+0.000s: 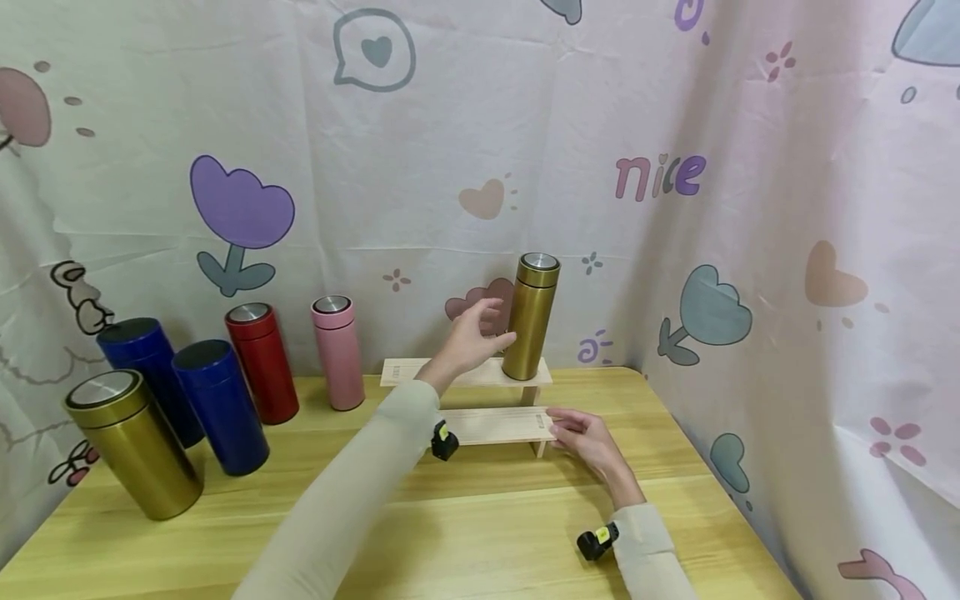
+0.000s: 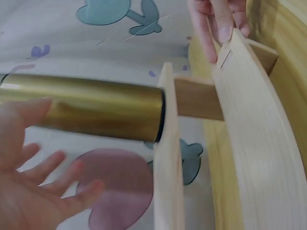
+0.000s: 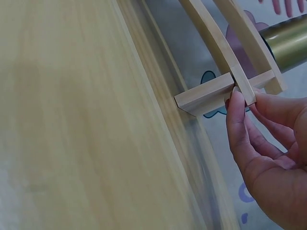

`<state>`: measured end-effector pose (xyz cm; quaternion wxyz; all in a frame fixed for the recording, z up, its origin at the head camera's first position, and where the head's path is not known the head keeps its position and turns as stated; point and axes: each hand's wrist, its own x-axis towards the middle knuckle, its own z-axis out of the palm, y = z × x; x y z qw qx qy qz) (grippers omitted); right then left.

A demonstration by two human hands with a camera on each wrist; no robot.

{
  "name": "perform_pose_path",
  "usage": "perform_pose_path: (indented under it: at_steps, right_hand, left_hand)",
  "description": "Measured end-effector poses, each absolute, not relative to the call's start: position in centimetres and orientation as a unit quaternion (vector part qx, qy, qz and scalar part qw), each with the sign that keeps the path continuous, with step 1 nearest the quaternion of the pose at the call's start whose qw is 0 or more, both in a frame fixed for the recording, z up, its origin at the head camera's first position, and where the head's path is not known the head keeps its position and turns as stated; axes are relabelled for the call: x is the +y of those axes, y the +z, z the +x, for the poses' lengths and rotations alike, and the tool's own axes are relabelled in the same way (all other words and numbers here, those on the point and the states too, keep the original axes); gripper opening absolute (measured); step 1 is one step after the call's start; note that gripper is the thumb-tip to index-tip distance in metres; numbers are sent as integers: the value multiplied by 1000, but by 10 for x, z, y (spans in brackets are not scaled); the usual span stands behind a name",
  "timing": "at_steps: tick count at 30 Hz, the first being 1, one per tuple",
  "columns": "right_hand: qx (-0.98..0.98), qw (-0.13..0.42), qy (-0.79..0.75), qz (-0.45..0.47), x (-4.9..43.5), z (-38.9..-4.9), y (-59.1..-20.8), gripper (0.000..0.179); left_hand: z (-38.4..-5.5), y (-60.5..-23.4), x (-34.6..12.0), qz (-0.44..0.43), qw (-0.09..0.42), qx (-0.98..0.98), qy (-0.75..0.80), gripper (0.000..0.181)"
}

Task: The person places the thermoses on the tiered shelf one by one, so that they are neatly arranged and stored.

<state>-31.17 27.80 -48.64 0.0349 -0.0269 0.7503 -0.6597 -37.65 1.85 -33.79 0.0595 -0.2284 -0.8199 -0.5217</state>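
Observation:
A slim gold thermos bottle [image 1: 533, 321] stands upright at the right end of the upper step of a two-tier wooden rack [image 1: 495, 426]. Beside it on the left is my left hand [image 1: 474, 340], its fingers spread and the thumb near the bottle's side. In the left wrist view the gold bottle [image 2: 96, 105] lies past the thumb, and the fingers are not wrapped round it; whether the thumb touches it I cannot tell. My right hand [image 1: 588, 440] pinches the right end of the lower step between thumb and fingers, as the right wrist view also shows at the board's end [image 3: 245, 91].
On the left of the wooden table [image 1: 487, 525] stand a wide gold bottle [image 1: 135, 446], two blue bottles [image 1: 221, 408], a red bottle [image 1: 262, 362] and a pink bottle [image 1: 339, 354]. Patterned cloth [image 1: 450, 125] hangs behind the table and along its right side.

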Motion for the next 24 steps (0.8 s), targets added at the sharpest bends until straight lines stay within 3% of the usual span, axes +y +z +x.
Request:
perform_pose_path:
  at_steps: [4, 10, 24]
  right_hand:
    - [749, 35, -661, -22, 276, -312, -488, 43]
    - [747, 44, -663, -23, 275, -312, -489, 45]
    - [749, 44, -660, -15, 276, -311, -483, 46]
  left_hand:
    - [-371, -335, -11, -244, 16, -831, -499, 58]
    - [-358, -338, -52, -258, -1, -837, -483, 51]
    - [-335, -354, -128, -248, 45, -858, -447, 49]
